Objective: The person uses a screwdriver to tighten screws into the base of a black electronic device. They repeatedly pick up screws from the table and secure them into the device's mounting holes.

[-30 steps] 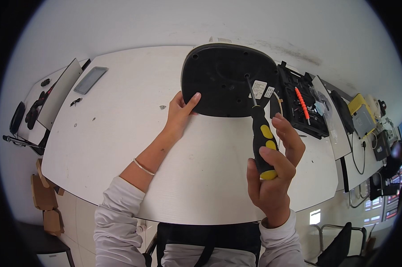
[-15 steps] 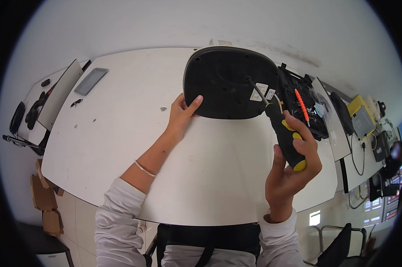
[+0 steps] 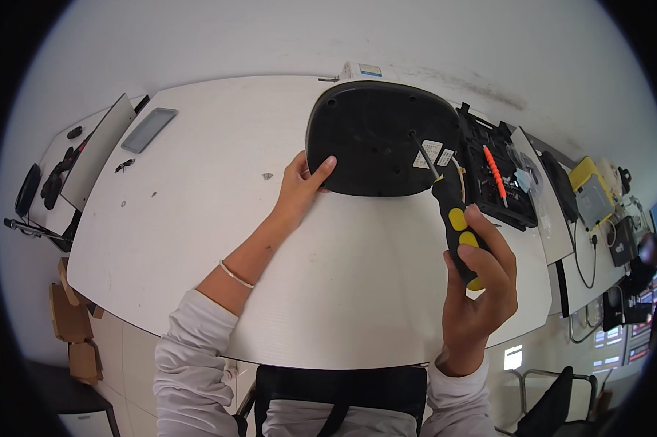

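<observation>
The black housing (image 3: 365, 138) is tilted up toward the table's (image 3: 328, 291) far edge, hiding part of it; the left hand (image 3: 303, 183) pinches its lower left rim, fingers partly hidden behind. The right hand (image 3: 487, 291) pinches the handle of a screwdriver (image 3: 450, 207) whose tip meets a dark hole, its depth unreadable. A broad stretch of tabletop reaches the near edge, while an open tool case (image 3: 514, 209) crowds the right edge.

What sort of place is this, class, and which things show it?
Probably a workroom or small workshop: a broad white table, a black tool case, and a screwdriver in the person's right hand.
</observation>
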